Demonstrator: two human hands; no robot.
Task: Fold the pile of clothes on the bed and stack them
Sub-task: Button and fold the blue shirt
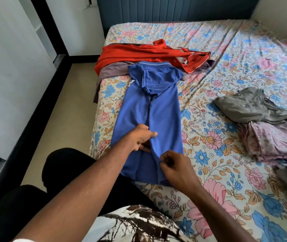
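1. A blue polo (154,109) is laid flat on the bed (214,154), near its left edge, with the collar pointing to the headboard (174,9) and the hem toward the person.
2. Both long sides of the polo are folded inward, so that the two edges meet along the middle and a narrow strip is formed.
3. The left hand (140,137) is placed on the lower middle of the polo; its fingers are curled round the folded edge there, and the cloth is held by them.
4. The right hand (173,165) is seen just beside the left one, closer to the hem; the right folded edge is pinched between its thumb and fingertips.
5. Behind the collar, a red garment (139,55) is spread loosely over a mauve cloth (111,71); the collar of the polo is lying partly on this pile.
6. Well to the right, a grey garment (249,105) is put on top of a pink-patterned one (275,138).
7. The bed is covered by a flowered sheet.
8. At the bottom, black trousers (65,165) and a brown-and-white patterned top (139,224) of the person are visible.
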